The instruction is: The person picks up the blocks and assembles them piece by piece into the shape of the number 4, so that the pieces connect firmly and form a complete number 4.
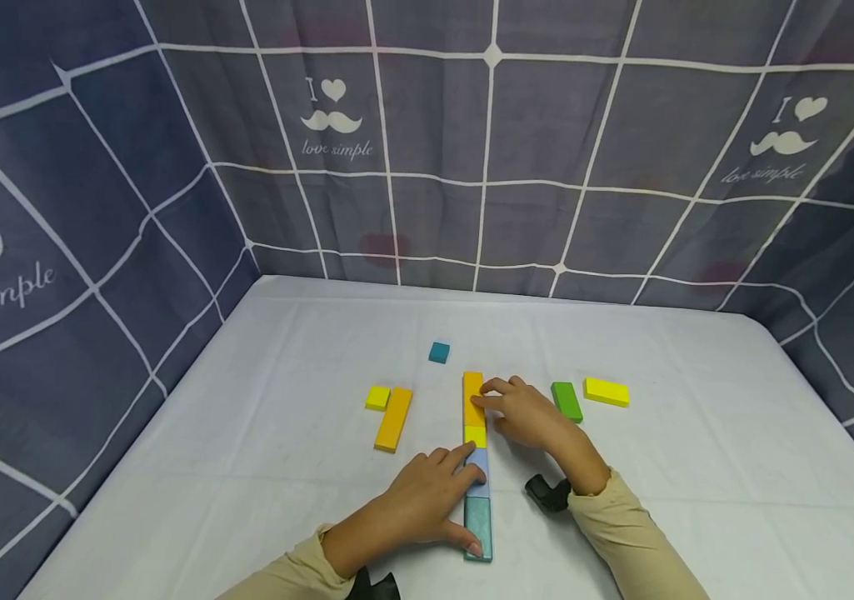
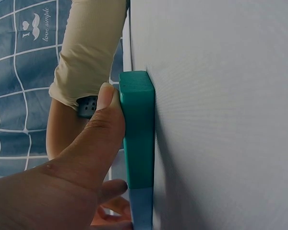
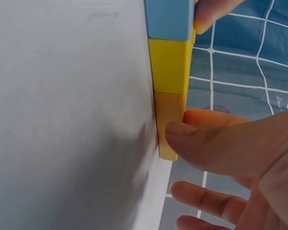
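A straight row of flat blocks lies on the table: an orange block (image 1: 473,384) at the far end, then a yellow block (image 1: 475,437), a light blue block (image 1: 477,487) and a teal block (image 1: 479,521) nearest me. My left hand (image 1: 427,496) spreads along the row, thumb on the teal block's near end and fingers by the blue and yellow blocks. At the far end my right hand (image 1: 527,412) pinches the orange block, with the thumb against its side and the index finger over its top. In the right wrist view, the other fingers extend away from the orange block (image 3: 169,108).
Left of the row lie a small yellow block (image 1: 377,397) and a long orange block (image 1: 393,421). A small teal-blue block (image 1: 439,352) sits beyond. On the right are a green block (image 1: 566,402) and a yellow block (image 1: 606,392). A checked curtain (image 1: 434,108) surrounds the white table (image 1: 284,350).
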Demonstrator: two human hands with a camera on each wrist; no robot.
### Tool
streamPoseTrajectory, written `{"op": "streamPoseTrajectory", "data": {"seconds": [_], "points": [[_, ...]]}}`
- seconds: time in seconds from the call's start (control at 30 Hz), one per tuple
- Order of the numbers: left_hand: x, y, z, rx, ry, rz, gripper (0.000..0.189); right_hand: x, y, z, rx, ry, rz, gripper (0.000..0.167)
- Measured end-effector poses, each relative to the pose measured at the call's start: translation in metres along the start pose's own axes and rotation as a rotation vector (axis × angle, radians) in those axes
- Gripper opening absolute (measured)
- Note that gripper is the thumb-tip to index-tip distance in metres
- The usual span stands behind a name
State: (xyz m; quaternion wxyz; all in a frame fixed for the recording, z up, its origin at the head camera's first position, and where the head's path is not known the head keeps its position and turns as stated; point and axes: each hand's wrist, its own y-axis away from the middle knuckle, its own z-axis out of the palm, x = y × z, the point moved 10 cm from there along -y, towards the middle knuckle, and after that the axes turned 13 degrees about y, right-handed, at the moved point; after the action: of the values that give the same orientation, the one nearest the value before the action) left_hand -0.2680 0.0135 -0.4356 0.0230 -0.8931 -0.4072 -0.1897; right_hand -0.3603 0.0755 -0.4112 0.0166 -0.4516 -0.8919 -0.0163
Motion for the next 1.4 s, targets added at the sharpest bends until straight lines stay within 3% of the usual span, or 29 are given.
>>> {"op": "streamPoseTrajectory", "data": {"seconds": [0.37,1.1,1.4], "points": [[0.001,0.0,0.0,0.002,0.002,0.009,0.075,0.005,0.006,-0.003,0.014,-0.081,-0.009,0.032],[-0.001,0.003,-0.001,0.015,0.002,0.017,0.075,0.099,0.059,-0.004,0.049,-0.103,0.286,0.054],[-0.001,0.001,-0.001,0.015,-0.001,0.02,0.075,0.129,0.071,0.005,-0.032,-0.091,0.445,0.065]]}}
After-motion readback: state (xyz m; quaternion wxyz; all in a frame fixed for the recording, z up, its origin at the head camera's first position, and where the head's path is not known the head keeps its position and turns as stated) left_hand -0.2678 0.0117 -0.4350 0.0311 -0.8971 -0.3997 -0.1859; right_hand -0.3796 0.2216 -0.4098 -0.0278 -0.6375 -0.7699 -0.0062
